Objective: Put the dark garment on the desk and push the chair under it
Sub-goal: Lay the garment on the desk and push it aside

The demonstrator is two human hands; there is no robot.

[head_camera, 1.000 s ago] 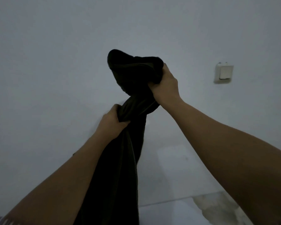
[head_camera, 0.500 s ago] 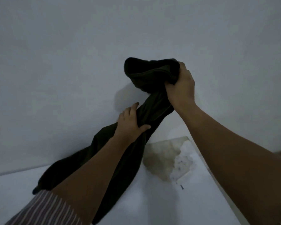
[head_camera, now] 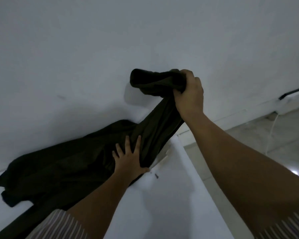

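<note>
The dark garment (head_camera: 64,168) lies spread over the white desk (head_camera: 164,200) against the wall, its lower end trailing off the bottom left. One end is still raised, bunched in my right hand (head_camera: 188,95), which grips it above the desk's far right corner. My left hand (head_camera: 129,159) rests flat on the cloth with fingers spread, pressing it onto the desk. The chair is out of view.
A white wall (head_camera: 110,49) rises directly behind the desk. The desk's right edge runs down toward the bottom right; beyond it is a pale tiled floor (head_camera: 274,145). A white box with a cable (head_camera: 290,100) sits at the wall's base on the right.
The garment has come down from hanging in the air onto the desk. My left hand let go of it and now lies flat on it. My right hand lowered slightly, still gripping.
</note>
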